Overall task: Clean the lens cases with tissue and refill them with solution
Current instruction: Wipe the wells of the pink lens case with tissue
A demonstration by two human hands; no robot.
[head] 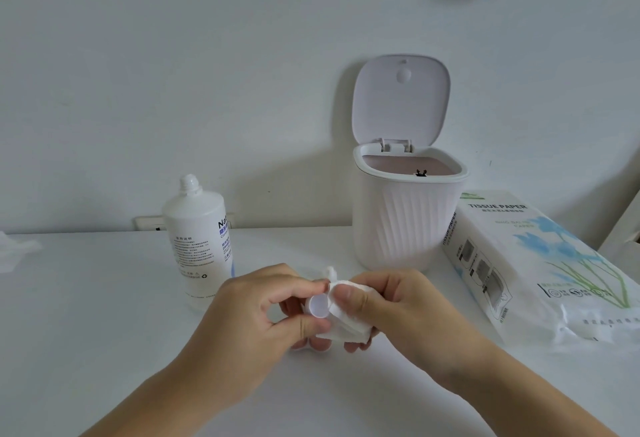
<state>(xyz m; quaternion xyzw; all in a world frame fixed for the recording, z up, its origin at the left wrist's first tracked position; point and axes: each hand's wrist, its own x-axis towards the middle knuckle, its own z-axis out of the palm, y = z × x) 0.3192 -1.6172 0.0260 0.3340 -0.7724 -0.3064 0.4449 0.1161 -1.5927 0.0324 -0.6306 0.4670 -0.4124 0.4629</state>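
In the head view, both hands are meeting at the lower middle of the frame, just above the white table [104, 315]. The left hand [263, 312] is pinching a small round white lens case [319, 305] between thumb and forefinger, its grip clamped on the case so that the open face is turning toward the camera. The right hand [391, 305] is holding a folded white tissue [346, 322], its grip clamped on it with the thumb pressing the tissue against the right edge of the case. The tissue is hanging below and behind the case, hiding the rest of it.

Left of centre, a white solution bottle [197, 235] is standing upright on the table with its cap off and its threaded neck showing. Right of centre, a small white ribbed bin [401, 221] is standing against the wall with its lid [400, 100] tipped up. At the right edge, a pack of tissue paper [526, 263] is lying flat, just beside the bin. At the far left edge, another bit of crumpled white tissue is lying on the table.
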